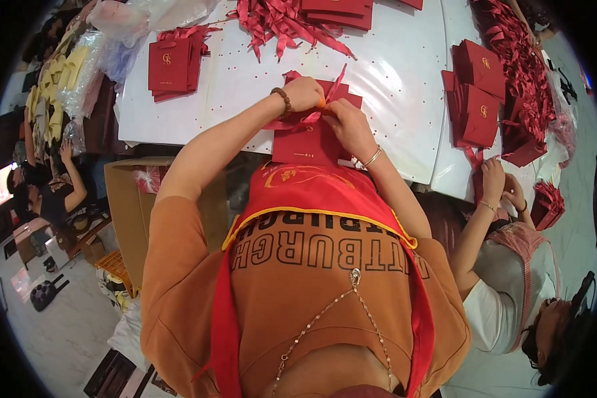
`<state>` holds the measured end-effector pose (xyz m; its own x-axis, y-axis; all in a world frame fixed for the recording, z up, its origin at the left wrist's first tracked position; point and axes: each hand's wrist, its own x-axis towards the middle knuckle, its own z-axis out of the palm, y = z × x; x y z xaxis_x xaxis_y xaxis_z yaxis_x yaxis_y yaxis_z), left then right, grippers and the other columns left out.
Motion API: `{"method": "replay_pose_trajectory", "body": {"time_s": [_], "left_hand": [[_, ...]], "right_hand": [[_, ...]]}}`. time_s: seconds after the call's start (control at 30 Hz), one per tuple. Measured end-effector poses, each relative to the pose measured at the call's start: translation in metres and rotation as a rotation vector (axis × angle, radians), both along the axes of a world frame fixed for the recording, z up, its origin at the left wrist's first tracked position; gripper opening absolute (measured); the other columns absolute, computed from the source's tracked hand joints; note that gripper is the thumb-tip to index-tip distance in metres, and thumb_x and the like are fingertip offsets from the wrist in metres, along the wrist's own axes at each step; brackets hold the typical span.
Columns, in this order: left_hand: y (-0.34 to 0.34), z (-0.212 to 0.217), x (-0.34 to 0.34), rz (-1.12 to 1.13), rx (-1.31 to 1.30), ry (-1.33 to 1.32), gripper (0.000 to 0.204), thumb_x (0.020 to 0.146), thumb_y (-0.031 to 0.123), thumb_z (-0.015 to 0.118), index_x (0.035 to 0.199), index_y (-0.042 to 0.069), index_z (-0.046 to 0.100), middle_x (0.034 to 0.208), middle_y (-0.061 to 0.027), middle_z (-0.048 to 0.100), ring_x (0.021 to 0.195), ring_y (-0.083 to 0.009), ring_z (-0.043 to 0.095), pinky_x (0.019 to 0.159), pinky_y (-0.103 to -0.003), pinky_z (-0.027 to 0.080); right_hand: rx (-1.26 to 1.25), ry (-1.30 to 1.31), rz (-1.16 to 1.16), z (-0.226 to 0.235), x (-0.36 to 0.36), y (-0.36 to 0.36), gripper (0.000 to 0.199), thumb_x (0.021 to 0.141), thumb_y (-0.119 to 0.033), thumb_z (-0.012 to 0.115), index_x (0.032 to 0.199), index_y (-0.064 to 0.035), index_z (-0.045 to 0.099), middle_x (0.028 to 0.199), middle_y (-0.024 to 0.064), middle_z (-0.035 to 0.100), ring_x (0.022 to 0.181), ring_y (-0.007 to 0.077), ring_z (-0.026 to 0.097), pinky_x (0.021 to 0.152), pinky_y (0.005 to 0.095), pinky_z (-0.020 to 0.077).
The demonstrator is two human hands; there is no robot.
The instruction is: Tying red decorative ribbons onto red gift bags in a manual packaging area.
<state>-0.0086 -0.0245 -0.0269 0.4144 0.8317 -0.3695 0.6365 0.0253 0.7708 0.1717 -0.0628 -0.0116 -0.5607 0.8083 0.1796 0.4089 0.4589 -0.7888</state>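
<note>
A flat red paper bag point(304, 144) lies on the white table point(391, 73) at its near edge, on top of other red bags. A red ribbon point(337, 85) sticks up from the bag's top. My left hand point(303, 93), with a beaded bracelet at the wrist and an orange cover on one fingertip, pinches the ribbon just above the bag. My right hand point(351, 128), which wears a thin metal bangle, grips the same ribbon at the bag's upper right edge. Both hands touch each other there.
A stack of red bags point(172, 65) sits at the table's left and another point(477, 93) at the right. Loose red ribbons point(278, 23) are heaped at the far side. A co-worker's hands point(496, 178) handle a ribbon at the right. A cardboard box point(129, 199) stands below left.
</note>
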Motion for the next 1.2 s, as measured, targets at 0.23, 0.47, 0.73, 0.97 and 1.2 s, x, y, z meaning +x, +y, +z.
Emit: {"method": "replay_pose_trajectory", "body": {"time_s": [0.23,0.47,0.73,0.97,1.2], "left_hand": [[0.01,0.034,-0.019,0.567,-0.185,-0.305,0.032,0.084,0.034,0.053,0.076,0.005,0.065,0.06,0.0013,0.055,0.05,-0.0057,0.044,0.046,-0.019,0.034],[0.001,-0.006,-0.051,0.291,-0.148,0.034,0.028,0.077,0.03,0.061,0.086,0.004,0.065,0.064,-0.003,0.059,0.059,-0.0098,0.053,0.055,-0.023,0.042],[0.001,-0.016,-0.038,0.382,0.076,-0.007,0.038,0.072,0.018,0.066,0.107,0.007,0.058,0.065,-0.006,0.058,0.059,-0.0155,0.054,0.055,-0.028,0.042],[-0.022,0.011,-0.026,0.528,0.357,0.211,0.029,0.078,0.02,0.058,0.106,0.011,0.059,0.078,-0.0155,0.062,0.071,-0.0304,0.06,0.061,-0.038,0.046],[-0.004,0.007,0.002,0.247,0.157,0.219,0.033,0.081,0.035,0.05,0.084,0.004,0.062,0.082,-0.0172,0.062,0.077,-0.032,0.059,0.066,-0.038,0.046]], "right_hand": [[-0.01,0.029,-0.014,-0.002,0.006,0.002,0.014,0.075,-0.006,0.059,0.088,-0.0022,0.054,0.081,0.0143,0.053,0.075,0.033,0.055,0.064,0.0388,0.0443],[-0.028,0.018,0.031,0.004,0.003,0.006,0.015,0.076,-0.007,0.06,0.089,-0.002,0.055,0.082,0.0139,0.055,0.076,0.0315,0.055,0.065,0.0375,0.0443],[-0.059,0.008,0.02,0.0,0.004,0.006,0.016,0.076,-0.007,0.06,0.09,-0.0017,0.055,0.081,0.0139,0.054,0.074,0.0317,0.054,0.064,0.0374,0.0438],[-0.101,0.004,-0.035,-0.005,0.006,0.008,0.017,0.075,-0.008,0.06,0.091,-0.0019,0.055,0.081,0.0138,0.054,0.074,0.0316,0.054,0.064,0.0372,0.0438],[-0.028,0.051,0.031,-0.004,-0.004,0.006,0.02,0.074,-0.009,0.062,0.091,-0.0028,0.055,0.081,0.0141,0.053,0.074,0.0311,0.054,0.066,0.0374,0.044]]}}
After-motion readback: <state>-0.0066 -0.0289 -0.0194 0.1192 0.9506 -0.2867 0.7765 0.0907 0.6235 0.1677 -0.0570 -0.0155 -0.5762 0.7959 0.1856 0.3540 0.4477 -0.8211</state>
